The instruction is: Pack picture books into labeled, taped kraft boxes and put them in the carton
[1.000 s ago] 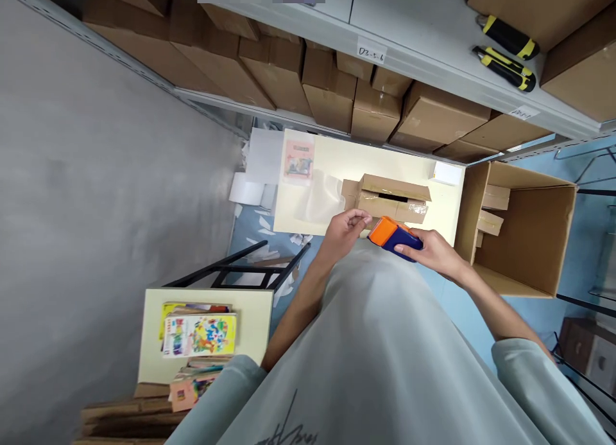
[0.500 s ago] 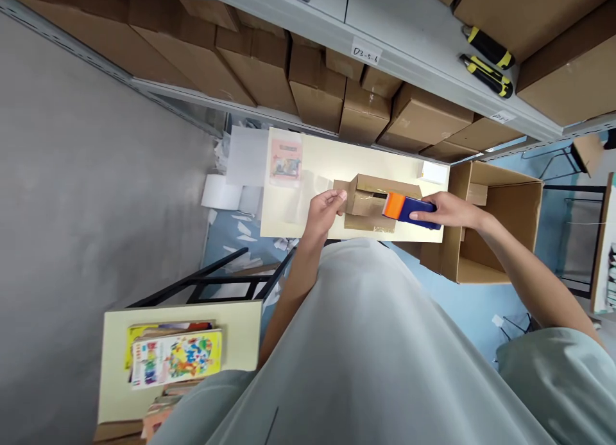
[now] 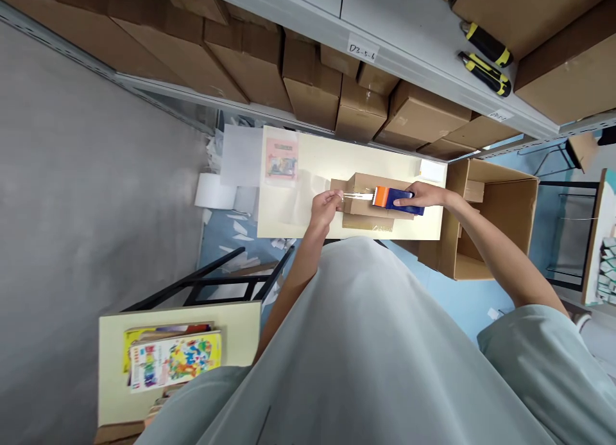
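Looks to be a light, stiff tape dispenser [image 3: 391, 195], best gripped by its blue body [image 3: 414, 210] clear of the toothed orange end [image 3: 382, 196], clasped in the right hand [image 3: 427, 195] over the cardboard box [image 3: 360, 207] on the desk [image 3: 327, 151], with thin, probably clingy tape [image 3: 360, 196] pinched at its left end by the left hand [image 3: 326, 207].

Tape disp. [image 3: 391, 195]: orange front, dk blue body. Tape strip [image 3: 360, 196]: clear, shiny, wht glare. Carton [image 3: 360, 207]: plain brn. Worktop [image 3: 332, 153]: pale cream. Flat printed pc. [image 3: 282, 164]: pink w/ darker pic. Small box [image 3: 432, 170]: wht. Magazine [image 3: 176, 361]: wht + yel., multicol. print. Shirt [image 3: 375, 342]: pale grey-grn. Cutters [image 3: 485, 74]: blk w/ yel. trim. Shelf [image 3: 394, 21]: lt grey; label [image 3: 362, 49]: wht, blk lettering. Floor [image 3: 447, 297]: lt blue. Wall [image 3: 96, 207]: grey, faintly mottled. Large open box [image 3: 510, 214]: brn.
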`<state>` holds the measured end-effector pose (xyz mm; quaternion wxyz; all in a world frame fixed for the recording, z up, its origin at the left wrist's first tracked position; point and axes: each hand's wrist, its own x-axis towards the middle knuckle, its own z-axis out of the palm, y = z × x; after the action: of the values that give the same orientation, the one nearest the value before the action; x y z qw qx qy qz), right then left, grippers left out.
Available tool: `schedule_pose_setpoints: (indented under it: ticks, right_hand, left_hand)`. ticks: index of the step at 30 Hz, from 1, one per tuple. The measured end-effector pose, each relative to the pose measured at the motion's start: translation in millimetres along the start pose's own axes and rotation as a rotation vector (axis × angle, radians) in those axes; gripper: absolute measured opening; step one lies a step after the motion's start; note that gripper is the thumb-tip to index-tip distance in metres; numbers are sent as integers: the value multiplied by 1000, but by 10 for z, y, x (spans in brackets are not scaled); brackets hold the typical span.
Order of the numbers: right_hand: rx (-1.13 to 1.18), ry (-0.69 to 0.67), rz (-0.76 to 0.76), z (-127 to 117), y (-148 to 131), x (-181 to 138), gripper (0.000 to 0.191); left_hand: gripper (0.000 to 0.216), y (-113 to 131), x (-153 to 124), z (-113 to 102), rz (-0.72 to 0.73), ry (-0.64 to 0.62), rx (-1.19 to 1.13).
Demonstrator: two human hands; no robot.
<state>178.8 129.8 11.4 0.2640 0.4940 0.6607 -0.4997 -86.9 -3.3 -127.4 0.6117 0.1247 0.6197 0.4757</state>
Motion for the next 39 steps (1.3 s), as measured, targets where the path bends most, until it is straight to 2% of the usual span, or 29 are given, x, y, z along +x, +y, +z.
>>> schedule_pose_setpoints:
  ticks: [7,11,17,20,22,26,28,30,32,35,37,39]
  right_hand:
    - [29,11,13,133,52,81,73]
    - [-10,49,-13,192,107,126,71]
    - [-75,95,-13,233,119,163,68]
    - [-77,104,-3,245,109,152,66]
    - [-82,104,8,256,115,148,65]
    - [-66,110,5,275,161,164,63]
    - [-58,103,6,271,187,182,63]
    - [-66,94,21,257,202,200,63]
    - [-70,93,27,236,208,209,62]
    - [-63,85,16,205,213,204,63]
    - [-70,82,8,195,226,197,63]
    - [-71,81,-6,195,252,195,64]
  left_hand:
    - [20,-176,132,-38,41,52,67]
    - [22,-304,263,-46,3,63,101]
    - [34,-534,386,69,-29,-21,118]
    - [36,-610,423,87,58,-39,169]
    - [40,-635,432,59,124,4,266]
    - [65,-641,323,-12,207,68,389]
    - [63,-633,198,-11,274,-5,402]
    - [63,-618,66,19,324,-156,444]
    - [72,-587,-33,64,342,-316,538]
    - [106,-498,-78,144,398,-385,768]
    - [131,-427,-56,218,502,-384,945]
    - [146,-374,-21,311,590,-413,1105]
